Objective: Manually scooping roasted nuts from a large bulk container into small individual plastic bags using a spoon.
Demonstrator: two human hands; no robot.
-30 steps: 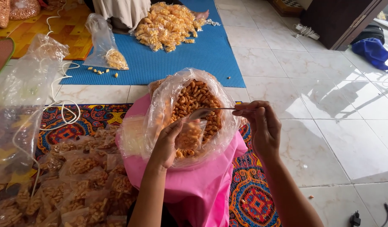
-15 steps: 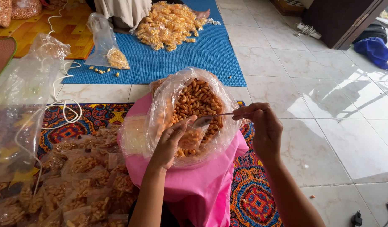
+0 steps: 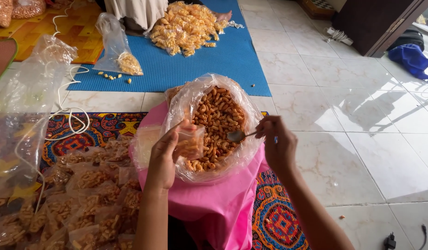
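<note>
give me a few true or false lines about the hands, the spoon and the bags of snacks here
1. The right hand holds a spoon over the big bag of curled snacks. True.
2. The left hand is empty. False: it holds a small bag, partly filled, at the big bag's rim.
3. The big bag rests on green cloth. False: the cloth under it is pink.
4. Filled small bags are piled to the left of the person's left arm. True.
5. The mat beyond the big bag is red. False: it is blue, with a heap of packed snacks on it.
</note>
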